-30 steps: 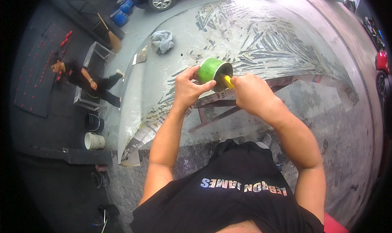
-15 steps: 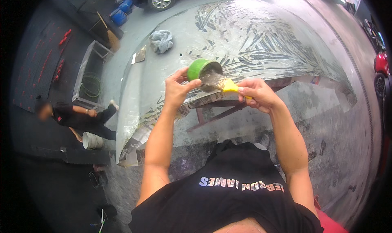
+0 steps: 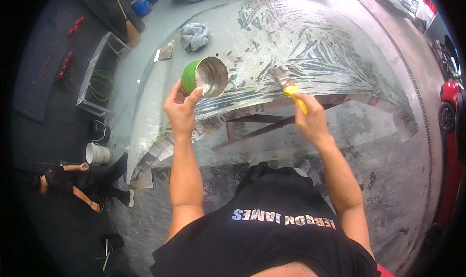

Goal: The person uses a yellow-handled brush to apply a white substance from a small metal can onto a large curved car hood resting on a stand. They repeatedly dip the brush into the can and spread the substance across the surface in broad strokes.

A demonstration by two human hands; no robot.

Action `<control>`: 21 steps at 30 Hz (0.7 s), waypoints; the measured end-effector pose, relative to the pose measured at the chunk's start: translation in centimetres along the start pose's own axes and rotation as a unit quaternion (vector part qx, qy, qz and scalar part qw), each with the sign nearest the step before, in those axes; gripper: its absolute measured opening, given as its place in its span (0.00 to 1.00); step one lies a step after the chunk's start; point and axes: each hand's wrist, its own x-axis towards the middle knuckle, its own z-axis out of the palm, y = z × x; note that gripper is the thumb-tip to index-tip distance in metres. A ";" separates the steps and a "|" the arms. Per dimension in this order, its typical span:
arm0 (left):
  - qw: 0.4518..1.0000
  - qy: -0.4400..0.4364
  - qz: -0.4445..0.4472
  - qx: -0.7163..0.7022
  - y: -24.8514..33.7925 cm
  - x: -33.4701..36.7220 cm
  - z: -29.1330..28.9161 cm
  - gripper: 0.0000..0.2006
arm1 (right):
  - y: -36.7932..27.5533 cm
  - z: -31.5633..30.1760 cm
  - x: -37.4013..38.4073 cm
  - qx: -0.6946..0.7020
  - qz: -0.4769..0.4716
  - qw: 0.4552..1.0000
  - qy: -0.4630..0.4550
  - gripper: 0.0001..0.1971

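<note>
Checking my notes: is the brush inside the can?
No; the right hand holds the brush clear of the can in the left hand.

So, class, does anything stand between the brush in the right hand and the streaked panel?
Nothing visible does: the streaked panel shows around the head of the brush, and the green can in the left hand is off to one side.

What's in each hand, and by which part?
Left hand: green can, by its side, thumb at the rim. Right hand: brush, by its yellow handle.

The can (image 3: 192,76) is left of the brush (image 3: 290,89).
</note>
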 end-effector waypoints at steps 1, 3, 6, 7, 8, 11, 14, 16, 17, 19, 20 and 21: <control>1.000 0.004 -0.004 0.005 -0.2 -0.5 -0.1 0.28 | -0.6 0.7 -1.1 -0.023 0.051 0.998 -0.036 0.16; 1.000 0.011 -0.012 -0.009 0.0 -1.3 0.1 0.28 | -1.2 2.0 -2.0 -0.070 0.062 0.994 -0.060 0.16; 0.999 0.023 -0.024 -0.023 -0.4 -2.4 -0.4 0.28 | -3.1 2.6 -1.7 -0.142 0.129 0.973 -0.130 0.14; 0.999 0.027 -0.029 -0.028 -0.7 -2.7 -0.7 0.28 | -3.8 2.3 -1.3 -0.172 0.155 0.960 -0.160 0.13; 0.999 0.030 -0.035 -0.029 -0.7 -2.9 -1.0 0.28 | -4.5 1.8 -0.9 -0.169 0.149 0.960 -0.167 0.13; 0.998 0.040 -0.046 -0.032 -1.1 -3.8 -2.1 0.27 | -5.9 0.6 0.0 -0.148 0.123 0.967 -0.167 0.13; 0.997 0.043 -0.058 -0.026 -1.0 -4.2 -2.0 0.27 | -6.2 1.1 0.6 -0.099 0.094 0.983 -0.124 0.14; 0.997 0.045 -0.056 -0.019 -1.3 -4.4 -2.2 0.28 | -6.4 2.4 -0.1 -0.069 0.088 0.988 -0.109 0.15; 0.997 0.047 -0.055 -0.016 -1.4 -4.5 -2.3 0.28 | -6.4 3.2 -1.6 -0.062 0.081 0.990 -0.102 0.15; 0.997 0.051 -0.058 -0.017 -1.3 -4.7 -2.3 0.28 | -5.3 4.9 -4.7 -0.079 0.072 0.988 -0.113 0.20; 0.997 0.053 -0.061 -0.016 -1.3 -4.9 -2.4 0.28 | -5.0 5.4 -5.9 -0.095 0.079 0.984 -0.125 0.22; 0.997 0.053 -0.062 -0.015 -1.4 -5.0 -2.6 0.28 | -5.0 5.6 -6.5 -0.106 0.092 0.981 -0.137 0.22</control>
